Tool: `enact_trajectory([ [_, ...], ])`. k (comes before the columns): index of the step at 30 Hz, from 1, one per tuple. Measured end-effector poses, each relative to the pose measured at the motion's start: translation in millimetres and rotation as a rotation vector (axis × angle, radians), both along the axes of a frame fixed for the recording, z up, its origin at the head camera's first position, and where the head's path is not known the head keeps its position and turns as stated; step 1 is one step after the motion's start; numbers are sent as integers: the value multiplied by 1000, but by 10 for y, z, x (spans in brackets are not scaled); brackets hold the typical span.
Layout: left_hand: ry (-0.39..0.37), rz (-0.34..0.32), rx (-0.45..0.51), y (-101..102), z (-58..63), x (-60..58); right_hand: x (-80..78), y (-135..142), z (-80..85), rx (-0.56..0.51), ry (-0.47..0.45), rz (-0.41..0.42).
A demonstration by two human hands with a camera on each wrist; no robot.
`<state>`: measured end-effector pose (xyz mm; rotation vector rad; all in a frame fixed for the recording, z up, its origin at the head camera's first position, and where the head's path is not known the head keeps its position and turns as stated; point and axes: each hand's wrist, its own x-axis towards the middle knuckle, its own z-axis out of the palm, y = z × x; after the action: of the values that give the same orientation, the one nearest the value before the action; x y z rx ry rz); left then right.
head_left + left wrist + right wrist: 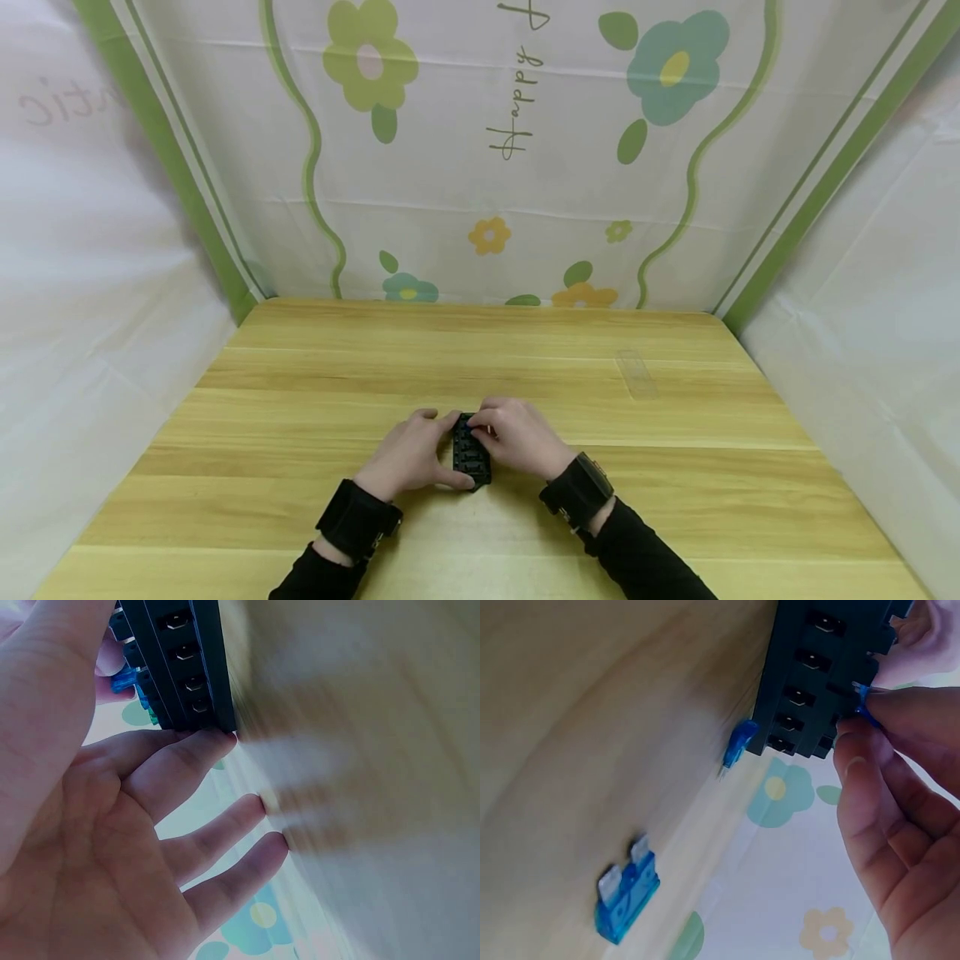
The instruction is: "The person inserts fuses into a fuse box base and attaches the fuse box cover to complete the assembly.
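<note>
A black fuse block (471, 462) stands on the wooden table in the head view, between both hands. My left hand (412, 454) grips it by its ends, thumb at the near end and fingertips at the far one. With thumb and fingers, my right hand (523, 440) pinches a blue blade fuse (865, 709) against the block's top. Blue and green pieces (142, 691) show along the block's upper side in the left wrist view. Two loose blue blade fuses lie on the table in the right wrist view: one fuse (739, 742) beside the block, another fuse (628, 894) farther off.
A clear plastic cover (636, 373) lies on the table (300, 400) at the back right. Behind the table hangs a white cloth (450, 175) printed with flowers, and white cloth closes both sides.
</note>
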<state>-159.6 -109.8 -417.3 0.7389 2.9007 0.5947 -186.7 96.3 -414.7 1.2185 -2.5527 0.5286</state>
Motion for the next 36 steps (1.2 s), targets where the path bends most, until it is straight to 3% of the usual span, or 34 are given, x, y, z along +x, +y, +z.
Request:
enact_trajectory([
  [21, -12, 6, 0, 7, 26, 8, 21, -36, 5, 6, 61, 6],
  [31, -12, -2, 2, -2, 34, 0, 22, -11, 31, 27, 7, 29],
  [36, -15, -2, 1, -3, 33, 1, 35, -18, 47, 44, 8, 2],
])
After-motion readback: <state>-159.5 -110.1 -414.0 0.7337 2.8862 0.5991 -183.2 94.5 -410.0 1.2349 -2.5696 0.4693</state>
